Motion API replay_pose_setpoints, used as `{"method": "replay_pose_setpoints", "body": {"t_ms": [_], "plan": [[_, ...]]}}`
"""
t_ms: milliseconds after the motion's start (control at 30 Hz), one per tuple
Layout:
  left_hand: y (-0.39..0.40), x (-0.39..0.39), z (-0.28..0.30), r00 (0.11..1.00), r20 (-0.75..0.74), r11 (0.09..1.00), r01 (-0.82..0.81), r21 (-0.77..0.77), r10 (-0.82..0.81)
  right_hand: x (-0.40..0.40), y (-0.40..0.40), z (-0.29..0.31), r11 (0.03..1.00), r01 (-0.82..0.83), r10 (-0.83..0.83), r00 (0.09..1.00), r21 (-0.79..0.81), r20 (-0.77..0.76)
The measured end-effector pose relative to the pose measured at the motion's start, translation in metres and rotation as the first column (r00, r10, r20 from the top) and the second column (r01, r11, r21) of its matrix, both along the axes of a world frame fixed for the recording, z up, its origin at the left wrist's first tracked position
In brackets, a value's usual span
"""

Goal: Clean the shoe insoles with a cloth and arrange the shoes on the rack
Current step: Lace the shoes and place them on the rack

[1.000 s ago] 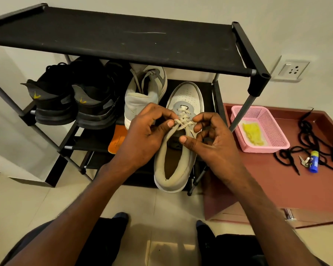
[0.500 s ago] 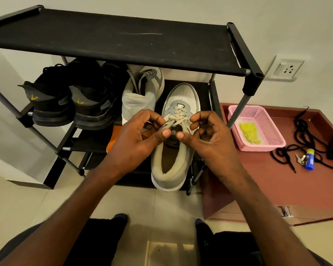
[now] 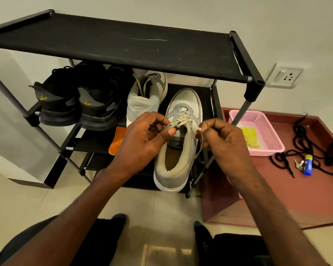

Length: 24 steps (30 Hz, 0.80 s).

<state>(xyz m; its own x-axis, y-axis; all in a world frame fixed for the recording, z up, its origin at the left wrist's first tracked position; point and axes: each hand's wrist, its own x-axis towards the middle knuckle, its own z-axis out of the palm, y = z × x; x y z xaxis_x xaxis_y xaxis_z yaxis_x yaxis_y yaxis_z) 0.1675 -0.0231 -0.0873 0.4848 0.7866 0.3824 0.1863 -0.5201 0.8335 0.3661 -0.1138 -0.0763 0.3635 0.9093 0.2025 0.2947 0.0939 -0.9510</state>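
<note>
Both hands work the laces of a grey-and-white shoe (image 3: 178, 139). The left hand (image 3: 140, 143) has thumb and forefinger pinching one lace end (image 3: 172, 124) just above the tongue. The right hand (image 3: 224, 143) has its fingers (image 3: 200, 134) pressed together on the other lace end, drawn out to the side. The pull in opposite directions looks like tightening or tying, probably so the shoe sits neat once stored.

The shoe lies directly under the fingers, toe pointing away from the person, heel hanging over the front edge of the rack's (image 3: 123, 47) middle shelf. Its opening is clear, and a pale insole shows inside.

Just beyond the left fingers its matching shoe (image 3: 145, 95) stands on the same shelf — laces loose. Further left of it, a pair of black shoes (image 3: 77, 104) sits heels outward. Below the left hand, an orange insole (image 3: 117, 144) lies on the next shelf down.

To the right of the right fingers, a pink mesh basket (image 3: 265, 129) rests on a low reddish bench (image 3: 277, 185) — inside it lies a crumpled yellow cloth (image 3: 250, 137), the likely wiping cloth. Further right lie black laces (image 3: 308, 148), keys (image 3: 298, 164) and a small blue-and-yellow tube (image 3: 308, 164).
</note>
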Motion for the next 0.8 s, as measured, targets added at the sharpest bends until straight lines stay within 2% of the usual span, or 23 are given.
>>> {"method": "replay_pose_setpoints", "body": {"t_ms": [100, 167, 400, 567, 700, 800], "plan": [[-0.001, 0.002, 0.002, 1.000, 0.008, 1.000, -0.001, 0.005, 0.001, -0.003, -0.003, 0.006, 1.000, 0.001, 0.001, 0.996, 0.018, -0.093], [-0.001, 0.002, 0.002, 1.000, 0.007, 1.000, -0.005, 0.004, 0.005, -0.004, -0.005, 0.005, 1.000, -0.009, 0.011, 0.995, 0.012, -0.099], [0.002, 0.001, 0.001, 0.999, 0.018, 1.000, 0.029, 0.011, -0.030, -0.013, -0.005, -0.005, 0.998, 0.007, 0.003, 0.987, -0.059, 0.163], [0.008, 0.000, -0.001, 0.999, -0.036, 0.999, 0.032, 0.009, -0.032, -0.014, -0.003, -0.006, 0.999, 0.034, -0.028, 0.987, -0.035, 0.158], [0.011, 0.000, -0.003, 0.992, -0.128, 0.996, 0.011, 0.089, 0.000, -0.014, -0.004, -0.006, 0.999, 0.043, -0.039, 0.988, -0.024, 0.149], [0.011, -0.003, -0.002, 0.989, -0.143, 0.999, -0.031, 0.038, 0.036, -0.013, -0.003, -0.007, 0.999, 0.051, -0.048, 0.989, -0.019, 0.138]]}}
